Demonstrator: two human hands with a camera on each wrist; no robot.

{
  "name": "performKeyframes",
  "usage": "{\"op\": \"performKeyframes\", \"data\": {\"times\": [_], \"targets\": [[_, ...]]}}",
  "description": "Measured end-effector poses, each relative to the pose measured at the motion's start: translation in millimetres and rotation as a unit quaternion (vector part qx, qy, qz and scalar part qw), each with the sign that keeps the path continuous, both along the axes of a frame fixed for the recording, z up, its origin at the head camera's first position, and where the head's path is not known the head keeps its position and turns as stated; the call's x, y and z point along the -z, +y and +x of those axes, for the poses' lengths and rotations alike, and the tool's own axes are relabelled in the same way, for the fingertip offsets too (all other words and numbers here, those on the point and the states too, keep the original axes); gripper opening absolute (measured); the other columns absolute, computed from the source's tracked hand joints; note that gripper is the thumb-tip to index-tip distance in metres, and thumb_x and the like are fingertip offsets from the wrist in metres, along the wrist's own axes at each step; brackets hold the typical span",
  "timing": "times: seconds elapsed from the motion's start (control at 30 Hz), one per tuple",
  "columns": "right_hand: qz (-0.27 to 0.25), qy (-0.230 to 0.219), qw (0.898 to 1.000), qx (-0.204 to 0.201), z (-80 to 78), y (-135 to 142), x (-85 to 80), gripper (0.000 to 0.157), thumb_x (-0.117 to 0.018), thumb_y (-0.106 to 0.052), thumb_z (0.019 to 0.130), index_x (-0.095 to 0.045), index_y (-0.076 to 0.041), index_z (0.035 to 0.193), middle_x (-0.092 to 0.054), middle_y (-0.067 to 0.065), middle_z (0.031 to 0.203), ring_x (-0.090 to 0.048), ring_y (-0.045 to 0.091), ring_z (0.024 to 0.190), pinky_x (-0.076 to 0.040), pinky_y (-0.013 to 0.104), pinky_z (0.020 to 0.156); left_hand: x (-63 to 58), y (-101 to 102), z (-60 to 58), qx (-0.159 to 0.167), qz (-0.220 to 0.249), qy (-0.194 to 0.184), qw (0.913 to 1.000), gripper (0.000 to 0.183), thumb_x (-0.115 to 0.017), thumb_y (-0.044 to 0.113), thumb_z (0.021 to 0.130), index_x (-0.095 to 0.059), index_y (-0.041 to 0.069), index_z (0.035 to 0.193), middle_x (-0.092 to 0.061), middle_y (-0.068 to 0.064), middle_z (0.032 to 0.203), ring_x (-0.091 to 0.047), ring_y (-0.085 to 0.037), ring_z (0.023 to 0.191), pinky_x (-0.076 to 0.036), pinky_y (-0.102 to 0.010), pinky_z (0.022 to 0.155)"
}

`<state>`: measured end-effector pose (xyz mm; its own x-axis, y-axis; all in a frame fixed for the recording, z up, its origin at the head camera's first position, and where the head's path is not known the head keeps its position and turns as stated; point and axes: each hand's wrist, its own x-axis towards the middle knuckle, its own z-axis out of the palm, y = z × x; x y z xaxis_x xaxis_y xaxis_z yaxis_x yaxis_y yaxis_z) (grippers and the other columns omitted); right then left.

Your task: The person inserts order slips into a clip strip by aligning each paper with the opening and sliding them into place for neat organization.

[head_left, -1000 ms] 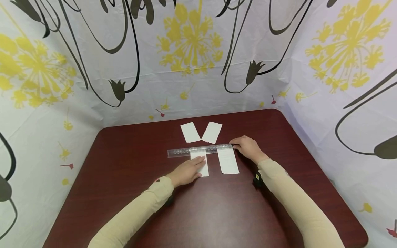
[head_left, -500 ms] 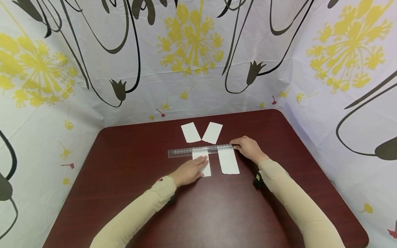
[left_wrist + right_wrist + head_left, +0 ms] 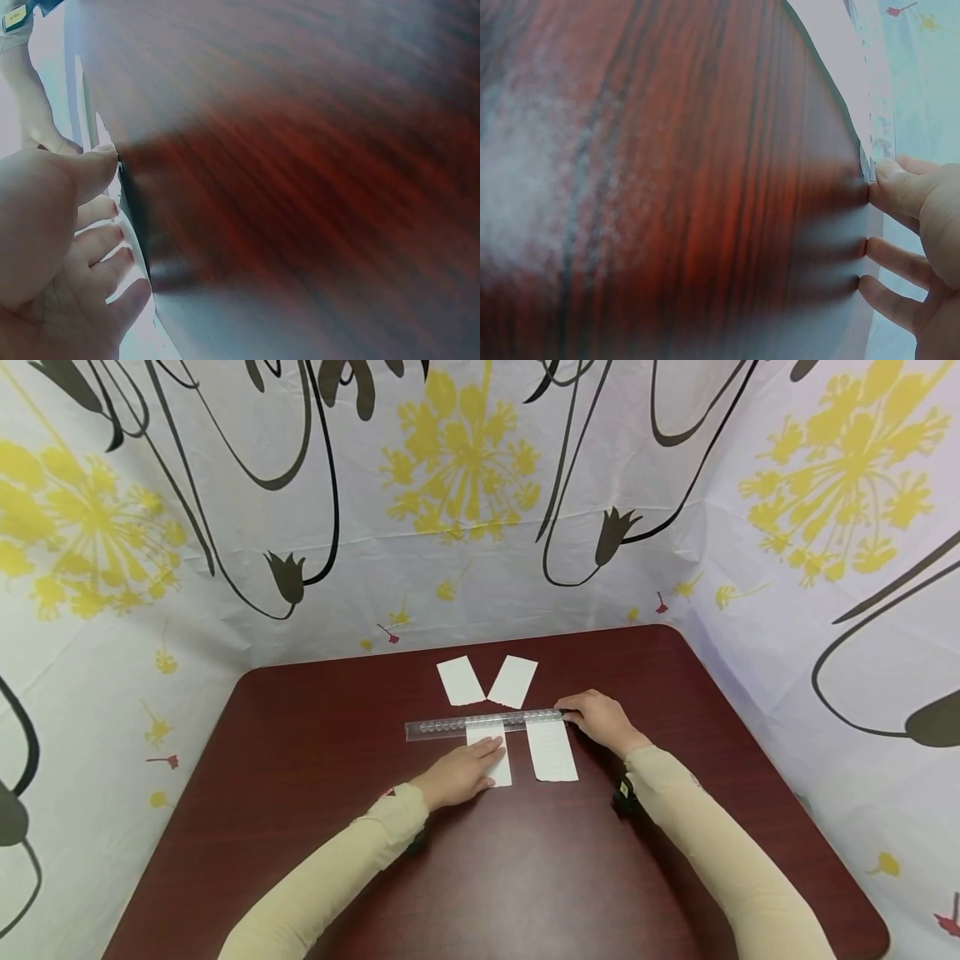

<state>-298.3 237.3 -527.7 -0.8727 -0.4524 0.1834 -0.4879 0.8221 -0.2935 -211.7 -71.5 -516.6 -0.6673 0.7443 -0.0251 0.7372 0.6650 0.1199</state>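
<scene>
A clear plastic ruler (image 3: pixel 435 731) lies across the tops of two white paper pieces. My left hand (image 3: pixel 459 773) rests with extended fingers on the left paper piece (image 3: pixel 498 773), below the ruler. At the ruler's right end my right hand (image 3: pixel 600 720) pinches it between thumb and finger, as the right wrist view shows. Between the hands lies the right paper piece (image 3: pixel 553 756), its upper edge under the ruler. In the left wrist view, the left hand's thumb and fingertips touch the paper's near side.
Behind the ruler lie two more white paper pieces, a left one (image 3: pixel 460 680) and a right one (image 3: pixel 513 681), their lower corners nearly meeting. All sit on a dark red wooden table (image 3: pixel 315 710). Patterned cloth (image 3: pixel 480 577) hangs around its back and sides.
My left hand has slid the left paper piece slightly to the right along the ruler, mostly in the first half second. The right hand and ruler have stayed in place.
</scene>
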Motion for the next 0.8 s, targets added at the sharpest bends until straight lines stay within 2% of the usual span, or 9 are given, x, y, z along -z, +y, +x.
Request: {"op": "performKeyframes", "data": {"times": [0.17, 0.43, 0.8], "targets": [[-0.001, -0.010, 1.000, 0.012, 0.6, 0.3, 0.1, 0.032, -0.065, -0.022, 0.096, -0.068, -0.018, 0.127, -0.070, 0.007, 0.127, -0.062, 0.033, 0.117, -0.055, 0.053, 0.089, 0.3, 0.0, -0.3, 0.000, -0.005, 0.007, 1.0000, 0.057, -0.056, 0.027, 0.101, -0.041, -0.001, 0.149, -0.039, -0.016, 0.158, -0.038, -0.032, 0.147, -0.037, -0.043, 0.119], [-0.016, -0.012, 1.000, 0.019, 1.3, -1.3, -2.9, 0.025, -0.065, -0.021, 0.096, -0.066, -0.018, 0.121, -0.072, 0.010, 0.111, -0.066, 0.034, 0.104, -0.055, 0.053, 0.082, 0.0, 0.4, -0.9, -0.007, -0.012, -0.003, 0.9999, 0.058, -0.054, 0.028, 0.102, -0.039, 0.000, 0.150, -0.036, -0.015, 0.160, -0.035, -0.031, 0.149, -0.036, -0.043, 0.120], [-0.013, -0.014, 1.000, 0.014, 0.7, -2.1, -1.7, 0.031, -0.065, -0.019, 0.096, -0.069, -0.015, 0.126, -0.072, 0.010, 0.123, -0.064, 0.034, 0.115, -0.055, 0.053, 0.091, 1.3, 0.1, -0.1, -0.008, -0.007, -0.008, 0.9999, 0.057, -0.053, 0.027, 0.102, -0.037, 0.000, 0.151, -0.034, -0.014, 0.161, -0.033, -0.031, 0.150, -0.034, -0.044, 0.121]]}}
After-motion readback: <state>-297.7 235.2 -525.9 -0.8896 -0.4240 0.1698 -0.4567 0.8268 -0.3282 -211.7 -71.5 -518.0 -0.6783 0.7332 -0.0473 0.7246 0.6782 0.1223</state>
